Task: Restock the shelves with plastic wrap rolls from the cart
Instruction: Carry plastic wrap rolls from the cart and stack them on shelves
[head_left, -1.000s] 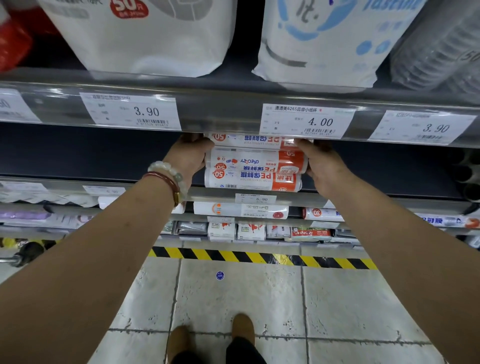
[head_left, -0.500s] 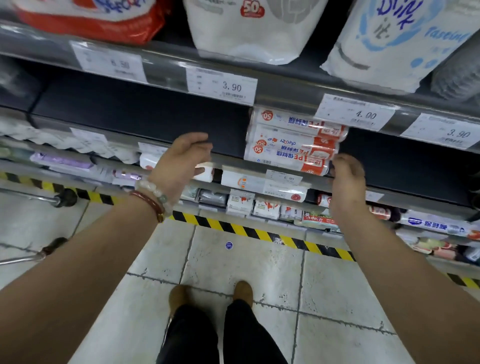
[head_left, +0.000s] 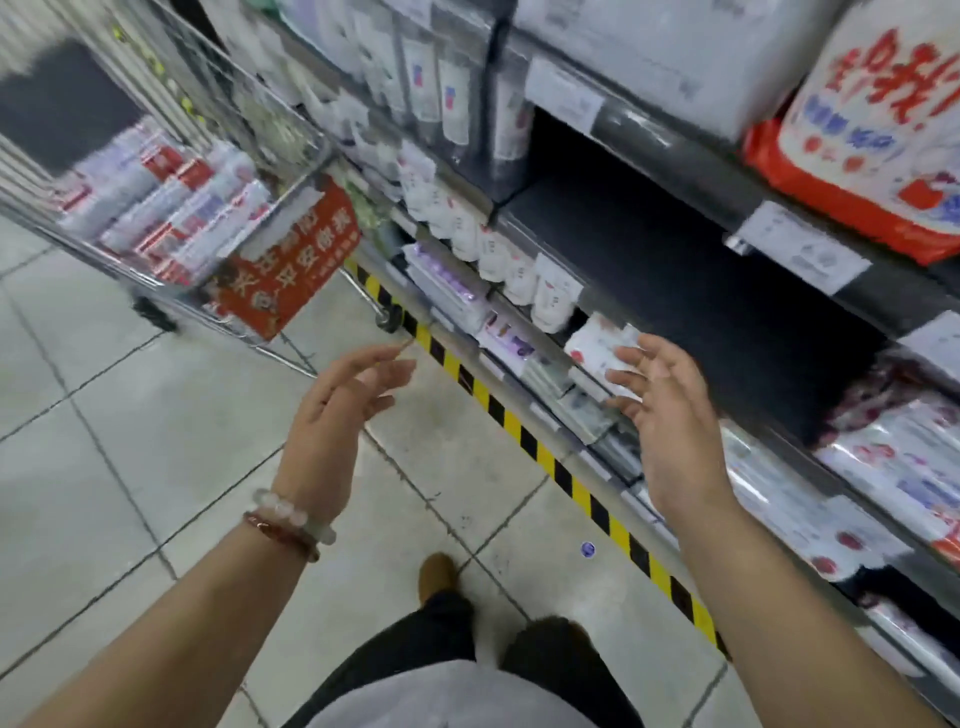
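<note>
Up at ten o'clock, parked against the aisle: cart, wire-sided, piled with rolls in red-and-white wrap, blurred, count impossible to call. Down centre frame, left hand and right hand, both empty, fingers spread and relaxed, gripping nothing, hanging over the floor. Beaded bracelet on the left wrist. Off at three o'clock, shelf with a dark bare stretch, price tag on the rail above; more wrapped rolls stacked at four o'clock.

Step in hand, by the look of it: heading for the cart for another load. Plenty left to shift, judging by the pile.

To do it well: reach toward ten o'clock with both palms facing, over the cart's rim rather than through the wire. Clamp a small stack from both ends, level, since slick film wrap probably slides. Worth minding the red sign hanging on the cart's near end and the striped tape along the shelf foot while turning back toward three o'clock.
</note>
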